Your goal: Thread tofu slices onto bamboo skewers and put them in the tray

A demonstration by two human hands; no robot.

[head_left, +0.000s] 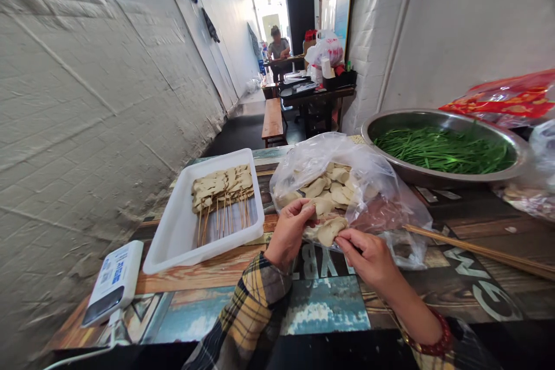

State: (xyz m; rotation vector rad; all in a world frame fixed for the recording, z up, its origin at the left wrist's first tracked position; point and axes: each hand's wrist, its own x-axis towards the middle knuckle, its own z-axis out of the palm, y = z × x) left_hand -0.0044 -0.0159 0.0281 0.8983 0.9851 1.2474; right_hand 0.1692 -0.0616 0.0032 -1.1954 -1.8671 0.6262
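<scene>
Right hand (pixel 368 251) has thumb and fingers pinched on a beige slice (pixel 331 232), which sits between both hands, long axis roughly sideways, one end pointing left. Left hand (pixel 289 231) is curled nearly closed, can't tell if it's gripping anything. Plastic bag (pixel 381 167) is just beyond them.

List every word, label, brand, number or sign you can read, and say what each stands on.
"G" and beside it "M" or "W", depending which way up: the tabletop, right side.
More letters at the tabletop's middle: partly covered, not surely readable.
Blue print on the white device: too blurred to read.
Wall poster and red packet: any text too small or blurred.
</scene>
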